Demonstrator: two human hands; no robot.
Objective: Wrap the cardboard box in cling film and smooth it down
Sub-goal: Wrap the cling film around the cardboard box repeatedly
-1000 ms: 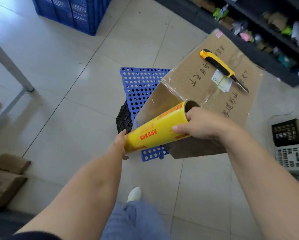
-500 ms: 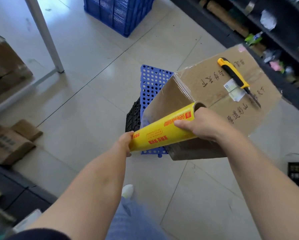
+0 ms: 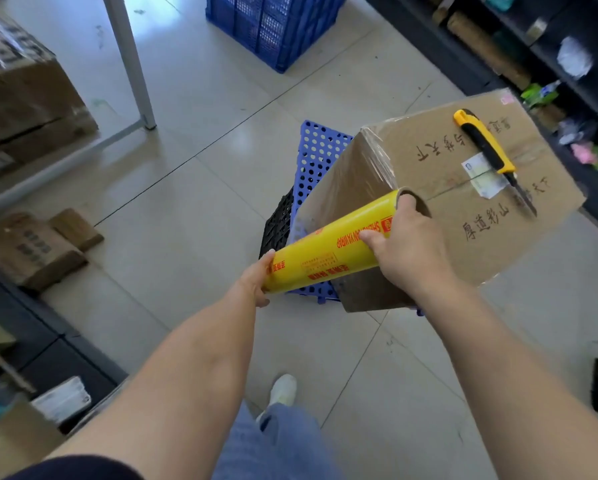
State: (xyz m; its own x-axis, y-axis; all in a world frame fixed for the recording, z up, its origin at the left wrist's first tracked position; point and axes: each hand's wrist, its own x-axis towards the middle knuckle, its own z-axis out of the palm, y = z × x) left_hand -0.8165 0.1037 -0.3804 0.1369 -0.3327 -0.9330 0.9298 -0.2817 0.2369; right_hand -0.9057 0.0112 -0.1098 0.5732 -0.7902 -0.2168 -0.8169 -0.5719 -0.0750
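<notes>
Left hand [image 3: 256, 282] and right hand [image 3: 406, 245] grip the cling film roll [image 3: 332, 251] ends, as before. Roll now sits at the cardboard box [image 3: 446, 216] near corner, film across the left face.

Pale glossy floor tiles [image 3: 193, 202] with dark grout lines carry a bright reflection at the top. A grey metal leg [image 3: 128, 60] stands beside stacked cartons [image 3: 27, 84] on the left. A blue crate [image 3: 273, 26] sits beyond, and dark cluttered shelves [image 3: 429, 32] line the right.

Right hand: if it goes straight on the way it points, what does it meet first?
The right hand grips the roll at its far end. Past that, it would probably meet the film-covered top edge of the box first, though depth is unclear there.
</notes>
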